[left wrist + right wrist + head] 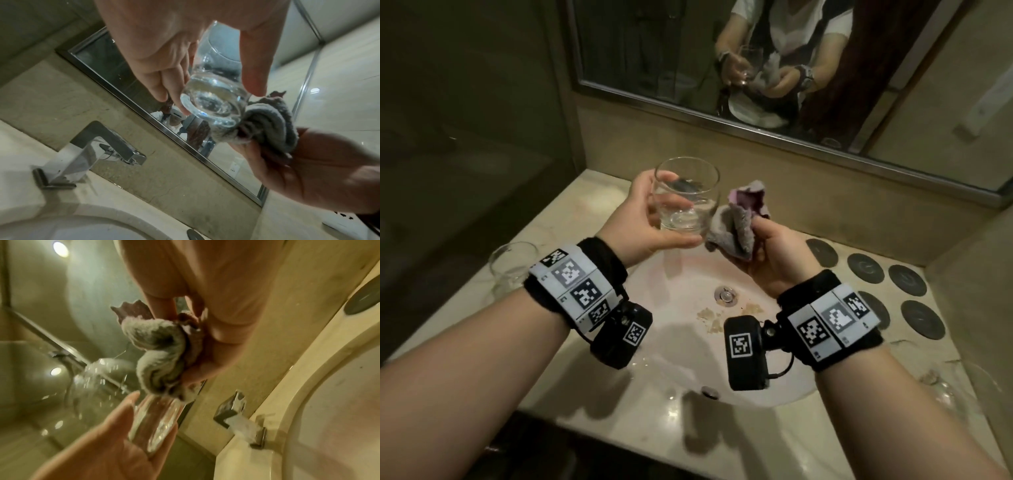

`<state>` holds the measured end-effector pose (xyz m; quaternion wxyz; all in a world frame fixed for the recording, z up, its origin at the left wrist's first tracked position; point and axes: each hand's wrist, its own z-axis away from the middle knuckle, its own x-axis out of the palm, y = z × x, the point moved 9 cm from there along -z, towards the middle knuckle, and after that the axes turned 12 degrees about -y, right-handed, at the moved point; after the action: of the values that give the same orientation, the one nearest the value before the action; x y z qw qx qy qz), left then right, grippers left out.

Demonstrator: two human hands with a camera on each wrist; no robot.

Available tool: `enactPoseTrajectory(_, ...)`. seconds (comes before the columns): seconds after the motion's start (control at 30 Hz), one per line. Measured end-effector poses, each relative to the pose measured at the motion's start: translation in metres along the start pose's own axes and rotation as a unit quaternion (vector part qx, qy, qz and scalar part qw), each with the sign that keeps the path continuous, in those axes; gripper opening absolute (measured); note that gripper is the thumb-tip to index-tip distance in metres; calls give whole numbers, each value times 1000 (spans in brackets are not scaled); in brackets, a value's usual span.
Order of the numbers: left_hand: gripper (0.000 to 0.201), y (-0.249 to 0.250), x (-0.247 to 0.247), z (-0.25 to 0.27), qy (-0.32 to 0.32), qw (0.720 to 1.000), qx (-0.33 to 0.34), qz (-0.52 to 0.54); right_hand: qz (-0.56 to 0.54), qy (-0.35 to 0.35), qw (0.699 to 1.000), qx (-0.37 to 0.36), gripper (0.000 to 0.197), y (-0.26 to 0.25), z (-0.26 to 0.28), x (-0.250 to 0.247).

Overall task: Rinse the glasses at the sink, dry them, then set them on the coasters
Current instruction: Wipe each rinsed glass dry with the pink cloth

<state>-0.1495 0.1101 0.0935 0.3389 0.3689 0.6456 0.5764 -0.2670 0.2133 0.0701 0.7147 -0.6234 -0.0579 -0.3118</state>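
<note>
At far left a spare glass (512,265) stands on the counter (571,195); your left hand (645,219) curls round the tumbler (686,195), upright above the sink (688,284); the cloth (736,219) touches its lower right side, bunched in your right hand (774,257), fingers closed on it; dark coasters (864,267) lie in rows on the counter at right, bare; another glass (962,387) stands at the right edge.
</note>
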Motion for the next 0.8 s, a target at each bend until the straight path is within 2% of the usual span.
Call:
enactPoseTrajectory(0.07,75,-1,-13,12,4,1000,-2,20,-17,-3,1000,7,24,13,-4,20)
enactPoseTrajectory(0.2,78,6,-36,33,10,997,26,65,-145,-41,988,18,37,38,-10,57)
enactPoseTrajectory(0.27,71,7,-49,43,27,996,36,72,-168,-64,983,35,37,51,-10,76)
enactPoseTrajectory(0.37,65,2,-63,57,30,993,24,112,-115,-102,985,81,31,75,-4,109)
enactPoseTrajectory(0.53,79,5,-89,80,40,991,32,122,-75,-111,988,81,28,96,3,132)
enactPoseTrajectory(0.63,91,6,-110,97,42,995,32,79,34,-76,995,54,31,101,10,122)
enactPoseTrajectory(0.67,92,5,-116,104,52,996,26,63,80,-51,994,55,27,105,13,115)
enactPoseTrajectory(0.73,85,-1,-128,115,74,996,15,51,143,4,988,64,14,113,16,102)
enactPoseTrajectory(0.8,77,-6,-134,124,83,996,8,45,144,26,987,66,10,120,19,97)
